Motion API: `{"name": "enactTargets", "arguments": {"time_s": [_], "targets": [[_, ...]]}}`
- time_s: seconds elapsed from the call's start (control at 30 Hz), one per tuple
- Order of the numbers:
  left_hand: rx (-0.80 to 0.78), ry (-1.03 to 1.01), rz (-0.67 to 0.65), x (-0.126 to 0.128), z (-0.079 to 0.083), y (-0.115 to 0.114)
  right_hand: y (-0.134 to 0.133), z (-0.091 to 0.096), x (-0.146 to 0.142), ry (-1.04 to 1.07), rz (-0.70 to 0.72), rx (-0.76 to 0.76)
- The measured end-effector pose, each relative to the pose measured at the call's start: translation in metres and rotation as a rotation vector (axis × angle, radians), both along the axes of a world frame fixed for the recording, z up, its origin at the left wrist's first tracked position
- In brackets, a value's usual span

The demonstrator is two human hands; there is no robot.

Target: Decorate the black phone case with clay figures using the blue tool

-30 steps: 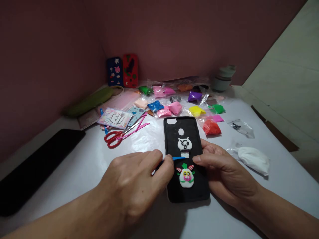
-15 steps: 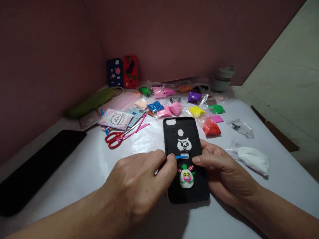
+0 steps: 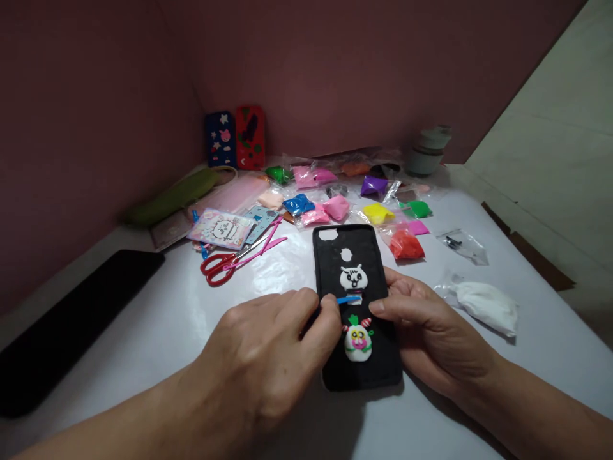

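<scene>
A black phone case is propped in my right hand, its thumb on the front edge and its fingers behind. My left hand pinches a thin blue modelling tool, most of it hidden by the fingers. The tool's tip touches a small white clay piece on the case. Just above that piece is a white clay animal head with black markings. Lower down sits a round white clay figure with a green top, striped red-and-white horns and a pink and yellow face.
Red-handled scissors and a pink cutter lie behind my left hand. Several clay packets, among them a red packet, spread across the back. At right lies a white clay bag; at left, a dark slab.
The blue tool's tip has shifted very slightly over the white clay piece. Both hands and the case stay in nearly the same place.
</scene>
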State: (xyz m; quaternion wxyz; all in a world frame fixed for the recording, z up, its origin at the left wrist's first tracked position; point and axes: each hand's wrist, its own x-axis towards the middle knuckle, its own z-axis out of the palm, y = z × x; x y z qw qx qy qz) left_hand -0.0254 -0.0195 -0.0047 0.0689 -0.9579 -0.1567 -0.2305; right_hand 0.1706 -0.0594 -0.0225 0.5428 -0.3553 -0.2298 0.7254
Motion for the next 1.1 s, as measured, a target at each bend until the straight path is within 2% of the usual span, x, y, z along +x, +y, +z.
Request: {"name": "enactTargets", "arguments": {"time_s": [0.1,0.27,0.57,0.73,1.1], "targets": [[0.015,0.036,0.016,0.0015,0.0011,-0.0007,-0.0009,-0.0004,0.0006,0.018,0.009,0.016],[-0.011,-0.017,-0.017,0.0002,0.002,-0.0011,-0.0019,-0.0009,0.0007,0.011,0.009,0.014],[0.004,0.066,0.007,0.0027,0.0032,-0.0031,-0.0007,-0.0005,0.0006,0.017,0.004,0.028],[-0.007,-0.015,-0.014,0.0027,0.0048,-0.0013,-0.0007,-0.0014,0.0005,0.026,0.005,0.021],[-0.009,0.03,0.009,0.0,0.0031,-0.0021,-0.0009,-0.0024,0.0013,0.015,0.008,0.015]]}}
